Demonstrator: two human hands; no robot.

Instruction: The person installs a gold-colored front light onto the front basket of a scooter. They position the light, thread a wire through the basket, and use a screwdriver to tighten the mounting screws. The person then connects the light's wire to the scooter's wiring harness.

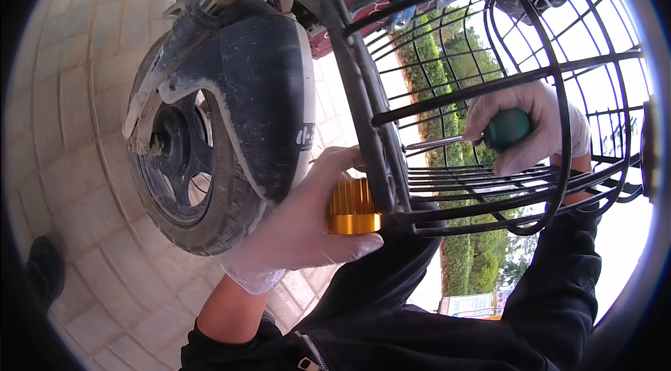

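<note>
My left hand point(297, 224), in a thin translucent glove, is closed around a gold ribbed metal cylinder point(354, 207). It presses the cylinder against the outside of the black wire basket point(559, 91), by the basket's flat frame bar. Inside the basket, my gloved right hand point(535, 126) grips a screwdriver by its round green handle point(508, 130). The metal shaft point(440, 142) points left, and its tip reaches that same bar, opposite the cylinder. Whether the tip sits in a screw is too small to tell.
To the left stands the scooter's front wheel point(185, 154) with a dark, scuffed mudguard point(262, 91). Above it, the fork point(203, 18) runs up to the basket. Brick paving point(84, 182) lies below, and a dark shoe point(45, 266) shows at the left edge. Green hedges point(475, 255) appear through the wires.
</note>
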